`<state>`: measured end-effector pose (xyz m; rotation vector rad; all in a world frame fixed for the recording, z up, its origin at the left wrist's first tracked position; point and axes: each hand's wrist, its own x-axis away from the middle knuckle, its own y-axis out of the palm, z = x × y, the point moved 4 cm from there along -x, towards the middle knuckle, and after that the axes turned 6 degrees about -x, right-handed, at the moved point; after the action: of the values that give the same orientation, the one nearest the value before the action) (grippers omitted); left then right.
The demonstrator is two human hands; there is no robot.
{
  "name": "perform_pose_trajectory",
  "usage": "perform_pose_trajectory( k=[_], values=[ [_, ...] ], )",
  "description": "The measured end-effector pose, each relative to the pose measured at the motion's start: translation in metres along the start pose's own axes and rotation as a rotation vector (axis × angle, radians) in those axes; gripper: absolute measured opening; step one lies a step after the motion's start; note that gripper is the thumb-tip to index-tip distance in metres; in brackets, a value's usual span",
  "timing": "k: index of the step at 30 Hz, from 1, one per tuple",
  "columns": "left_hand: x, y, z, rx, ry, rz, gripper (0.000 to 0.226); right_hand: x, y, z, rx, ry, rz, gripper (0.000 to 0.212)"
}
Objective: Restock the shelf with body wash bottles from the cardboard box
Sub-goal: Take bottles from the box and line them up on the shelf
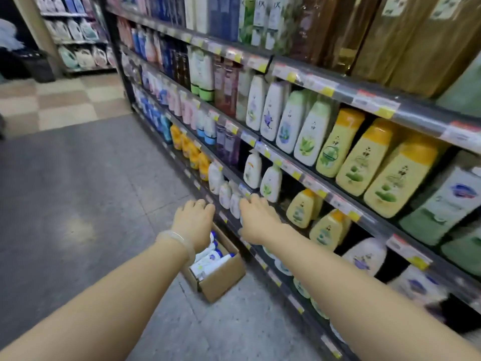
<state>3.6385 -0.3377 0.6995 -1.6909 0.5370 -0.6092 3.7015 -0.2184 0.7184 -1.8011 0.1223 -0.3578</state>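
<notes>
A brown cardboard box [221, 278] sits on the floor against the foot of the shelf unit [322, 190]. Several white body wash bottles with blue caps [212, 257] lie inside it. My left hand [194, 221], with a pale bangle on the wrist, hovers above the far end of the box, fingers curled downward and holding nothing. To its right, my right hand [256, 220] stretches out over the lower shelf edge near small white bottles [229, 198], palm down and fingers apart, nothing in it.
The shelf unit runs along the right, with rows of white, green and yellow bottles [369, 157] and price tags on the rails. Grey floor [78, 191] stretches left of the box. More shelving with refill pouches [78, 35] stands at the far end of the aisle.
</notes>
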Motion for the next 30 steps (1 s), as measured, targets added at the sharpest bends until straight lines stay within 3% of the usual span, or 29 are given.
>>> perform_pose_trajectory(
  k=[9,17,24,30],
  values=[
    [-0.077,0.052,-0.102,0.019,-0.131,-0.133,0.046,-0.161,0.027,-0.055,0.039,-0.117,-0.093,0.043],
    [-0.152,0.087,-0.193,0.045,-0.142,-0.205,0.051,-0.282,0.056,-0.102,0.050,-0.136,-0.216,0.034],
    [-0.244,0.136,-0.275,0.014,0.004,-0.293,0.047,-0.381,0.098,-0.124,-0.064,0.078,-0.274,0.039],
    [-0.324,0.174,-0.280,-0.054,0.228,-0.359,0.048,-0.420,0.140,-0.108,-0.196,0.304,-0.313,0.043]
  ],
)
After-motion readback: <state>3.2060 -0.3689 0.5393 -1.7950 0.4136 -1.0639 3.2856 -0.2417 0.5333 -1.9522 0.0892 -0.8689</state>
